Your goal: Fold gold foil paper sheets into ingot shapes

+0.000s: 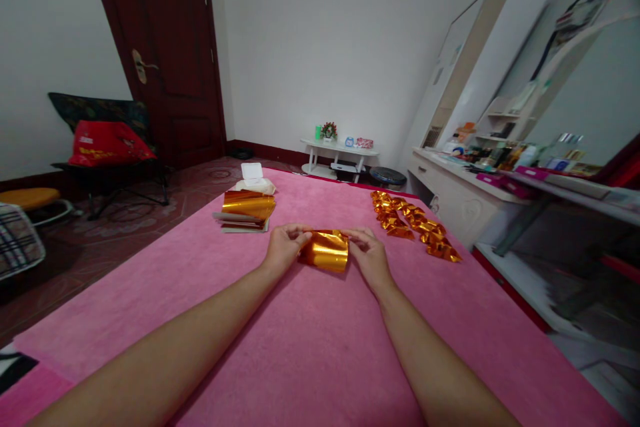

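A sheet of shiny gold foil paper [327, 252] is held between my two hands, a little above the pink cloth [300, 360]. My left hand [286, 247] pinches its left upper corner between thumb and fingers. At the upper right corner my right hand [369, 252] grips the sheet the same way. The top edge of the sheet looks curled or folded over. Beyond my left hand lies a stack of gold foil sheets [249, 205]. To the right rest several folded gold foil pieces [413, 220], lying in rows.
A white-lidded pack of wipes [254, 179] sits behind the stack. Past the pink surface's far edge stand a low white table [340, 147] and a round dark stool [387, 177]. A white dresser [465, 183] flanks the right side; a chair with a red bag [110, 143] is at left.
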`<state>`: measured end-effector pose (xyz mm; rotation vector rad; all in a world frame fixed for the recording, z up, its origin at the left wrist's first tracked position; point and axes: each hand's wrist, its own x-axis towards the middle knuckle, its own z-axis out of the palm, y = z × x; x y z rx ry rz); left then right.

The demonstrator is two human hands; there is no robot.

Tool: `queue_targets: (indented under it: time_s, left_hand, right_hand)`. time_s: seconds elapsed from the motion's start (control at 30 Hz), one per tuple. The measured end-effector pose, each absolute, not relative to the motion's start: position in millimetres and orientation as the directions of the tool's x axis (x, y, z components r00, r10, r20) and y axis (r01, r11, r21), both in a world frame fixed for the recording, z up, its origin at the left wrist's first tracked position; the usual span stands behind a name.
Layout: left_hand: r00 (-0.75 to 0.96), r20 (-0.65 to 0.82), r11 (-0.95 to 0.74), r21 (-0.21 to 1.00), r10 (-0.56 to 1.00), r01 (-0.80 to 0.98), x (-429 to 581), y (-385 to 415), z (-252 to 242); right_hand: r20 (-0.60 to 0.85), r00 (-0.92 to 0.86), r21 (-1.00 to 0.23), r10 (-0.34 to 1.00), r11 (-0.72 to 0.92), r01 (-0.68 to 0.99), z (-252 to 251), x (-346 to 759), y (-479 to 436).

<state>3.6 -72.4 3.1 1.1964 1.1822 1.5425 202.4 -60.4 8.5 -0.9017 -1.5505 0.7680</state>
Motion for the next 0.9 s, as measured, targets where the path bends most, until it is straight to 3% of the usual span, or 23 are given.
queue_targets:
  time_s: [0.23, 0.37, 0.63, 0.9]
  left_hand:
    - [-0.165, 0.214, -0.225, 0.973, 0.963, -0.05, 4, -74, 3]
    - [-0.16, 0.229, -0.239, 0.97, 0.96, -0.049, 4, -74, 4]
    - [-0.127, 0.292, -0.295, 0.955, 0.948, -0.003, 5, -72, 4]
    - [-0.096, 0.351, -0.328, 0.925, 0.932, 0.193, 1, -69, -2]
  right_hand:
    - [0.476, -0.087, -0.874, 0.875, 0.482, 0.067, 6, 201, -63]
    - [0.417, -0.098, -0.909, 0.903, 0.414, -0.058, 11, 200, -69]
    - [0.382, -0.057, -0.92, 0.923, 0.385, 0.075, 7, 196, -65]
    - [0.409, -0.101, -0.898, 0.907, 0.42, 0.131, 2, 197, -64]
